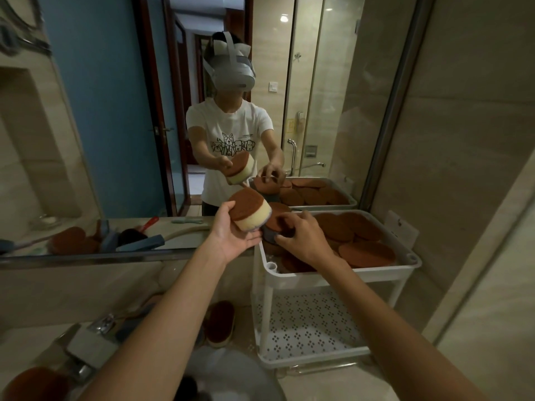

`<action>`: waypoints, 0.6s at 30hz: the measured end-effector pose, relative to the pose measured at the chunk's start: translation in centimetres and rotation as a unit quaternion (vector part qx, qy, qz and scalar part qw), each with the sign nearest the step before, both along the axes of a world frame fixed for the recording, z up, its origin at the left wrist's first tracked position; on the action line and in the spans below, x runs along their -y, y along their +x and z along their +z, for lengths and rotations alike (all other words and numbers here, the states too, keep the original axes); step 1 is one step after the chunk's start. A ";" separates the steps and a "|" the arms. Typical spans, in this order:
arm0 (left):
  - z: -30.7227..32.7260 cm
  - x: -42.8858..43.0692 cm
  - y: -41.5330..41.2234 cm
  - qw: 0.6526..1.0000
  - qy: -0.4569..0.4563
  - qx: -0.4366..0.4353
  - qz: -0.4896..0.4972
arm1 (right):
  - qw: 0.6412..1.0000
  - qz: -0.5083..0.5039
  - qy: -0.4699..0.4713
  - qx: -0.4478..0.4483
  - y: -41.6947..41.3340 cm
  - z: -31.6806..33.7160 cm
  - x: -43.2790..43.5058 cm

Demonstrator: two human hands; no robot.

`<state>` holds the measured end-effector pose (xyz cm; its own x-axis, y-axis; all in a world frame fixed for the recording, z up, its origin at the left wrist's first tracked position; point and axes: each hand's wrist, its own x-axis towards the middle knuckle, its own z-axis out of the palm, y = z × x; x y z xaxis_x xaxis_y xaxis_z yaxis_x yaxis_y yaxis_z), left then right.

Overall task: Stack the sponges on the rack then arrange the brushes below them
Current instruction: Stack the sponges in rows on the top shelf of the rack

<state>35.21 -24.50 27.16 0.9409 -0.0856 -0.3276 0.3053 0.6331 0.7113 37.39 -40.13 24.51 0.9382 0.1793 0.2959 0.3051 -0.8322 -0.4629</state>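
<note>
Far left of the white rack (pixel 333 275), at the bottom edge of the view, sits one blurred brown sponge (pixel 31 383), with a chrome faucet (pixel 98 328) just beyond it. Closer to the rack, left of its lower shelf (pixel 312 322), one brown-bristled brush (pixel 220 322) lies flat. Other handles near the faucet are too blurred to count.

Above, just left of the rack's top tray (pixel 411 263), the left hand (pixel 231 235) holds one thick round sponge (pixel 250 211), brown on top, yellow in the middle and grey underneath, with the fingers curled under it.

Over the tray's left side, the right hand (pixel 304 238) grips a brown sponge with a dark grey base (pixel 275 225), its fingers curled around the edge. At least five more flat brown sponges (pixel 367 251) lie overlapping in the tray. The right hand and forearm cover part of them, so I cannot tell the full count.

Behind the rack, a mirror (pixel 115 140) repeats the scene.
</note>
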 end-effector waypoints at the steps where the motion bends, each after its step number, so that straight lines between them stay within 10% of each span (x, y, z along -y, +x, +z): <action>1: -0.1 0.0 0.0 1.000 -0.003 -0.002 0.003 | 1.000 -0.001 -0.006 0.003 -0.1 -0.1 0.0; 18: 3.4 4.6 0.1 0.984 0.152 0.088 -0.006 | 0.965 0.066 0.222 0.125 -2.1 2.1 0.6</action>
